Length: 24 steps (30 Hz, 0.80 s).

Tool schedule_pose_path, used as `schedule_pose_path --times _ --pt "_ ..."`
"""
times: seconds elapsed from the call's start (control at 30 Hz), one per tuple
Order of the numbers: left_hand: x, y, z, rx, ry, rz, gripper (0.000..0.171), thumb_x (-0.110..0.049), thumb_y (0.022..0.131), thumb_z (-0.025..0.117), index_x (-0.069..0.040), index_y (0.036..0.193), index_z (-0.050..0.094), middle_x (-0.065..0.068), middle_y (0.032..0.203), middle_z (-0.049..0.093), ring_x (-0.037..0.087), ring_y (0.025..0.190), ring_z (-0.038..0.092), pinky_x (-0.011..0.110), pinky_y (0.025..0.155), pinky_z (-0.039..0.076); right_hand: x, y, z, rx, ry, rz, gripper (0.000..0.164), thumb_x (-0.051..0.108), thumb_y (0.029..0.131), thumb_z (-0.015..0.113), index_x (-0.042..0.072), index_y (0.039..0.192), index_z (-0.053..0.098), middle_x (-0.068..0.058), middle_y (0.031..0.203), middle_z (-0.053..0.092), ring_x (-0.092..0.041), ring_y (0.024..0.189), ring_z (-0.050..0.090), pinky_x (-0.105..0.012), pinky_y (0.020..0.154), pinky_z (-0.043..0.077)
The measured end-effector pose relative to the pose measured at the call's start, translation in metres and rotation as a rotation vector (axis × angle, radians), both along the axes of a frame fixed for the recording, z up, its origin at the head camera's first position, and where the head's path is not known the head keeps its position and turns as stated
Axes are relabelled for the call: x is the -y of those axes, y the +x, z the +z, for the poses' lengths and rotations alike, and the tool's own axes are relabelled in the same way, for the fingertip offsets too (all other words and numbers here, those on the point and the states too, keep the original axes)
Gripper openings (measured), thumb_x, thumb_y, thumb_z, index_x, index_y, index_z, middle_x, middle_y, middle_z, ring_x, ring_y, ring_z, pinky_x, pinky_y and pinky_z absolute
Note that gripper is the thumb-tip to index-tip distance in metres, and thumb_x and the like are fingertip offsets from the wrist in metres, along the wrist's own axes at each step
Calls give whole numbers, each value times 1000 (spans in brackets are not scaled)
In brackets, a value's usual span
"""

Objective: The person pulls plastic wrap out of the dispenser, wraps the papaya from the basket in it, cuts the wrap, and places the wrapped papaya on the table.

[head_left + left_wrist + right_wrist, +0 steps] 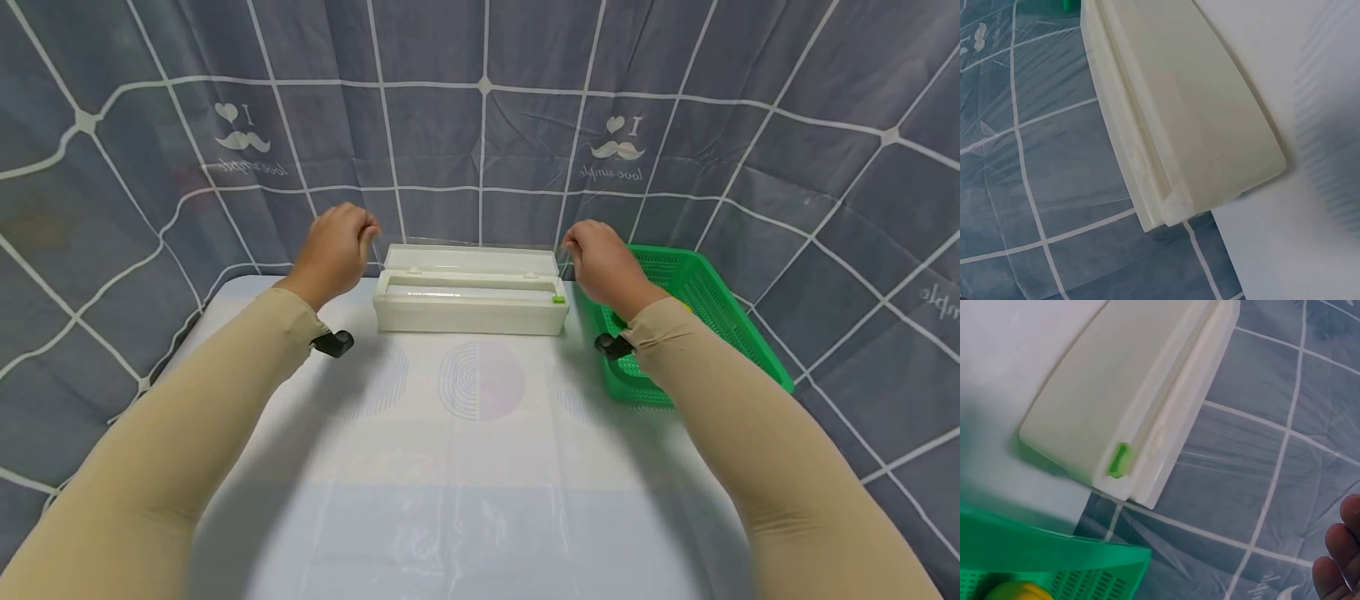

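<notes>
A white cling film dispenser lies on the table with its lid raised at the back. A green cutter slider sits at its right end. Thin clear cling film stretches behind and above the box, showing as faint creases over the curtain in both wrist views. My left hand pinches the film beyond the box's left end, its fingers curled. Off the right end, my right hand pinches the other side, with some fingers at the edge of the right wrist view.
A green plastic basket stands at the right, under my right forearm. Something yellow lies in it, mostly hidden. A white patterned cloth covers the table, and a grey checked curtain hangs close behind.
</notes>
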<state>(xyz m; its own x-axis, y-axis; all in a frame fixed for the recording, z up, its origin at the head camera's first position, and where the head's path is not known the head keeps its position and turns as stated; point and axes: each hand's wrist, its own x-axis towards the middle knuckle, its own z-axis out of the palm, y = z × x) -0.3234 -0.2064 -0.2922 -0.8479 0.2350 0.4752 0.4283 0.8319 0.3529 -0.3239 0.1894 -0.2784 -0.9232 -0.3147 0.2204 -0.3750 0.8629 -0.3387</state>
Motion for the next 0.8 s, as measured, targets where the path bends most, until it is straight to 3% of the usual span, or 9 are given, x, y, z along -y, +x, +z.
schedule_pose_path --times 0.4,0.8 --pt "-5 13 15 -69 39 -24 25 -14 112 48 6 109 64 23 109 62 41 107 54 58 103 39 -5 12 12 -18 -39 -9 28 12 115 39 -4 129 58 -22 131 58 -40 130 50 -54 110 45" --pt "-3 21 27 -138 84 -60 24 -11 111 49 8 107 64 24 103 62 41 101 54 56 102 39 -4 26 27 -96 -62 7 25 9 114 41 -7 123 58 -24 125 59 -39 117 53 -52 105 46"
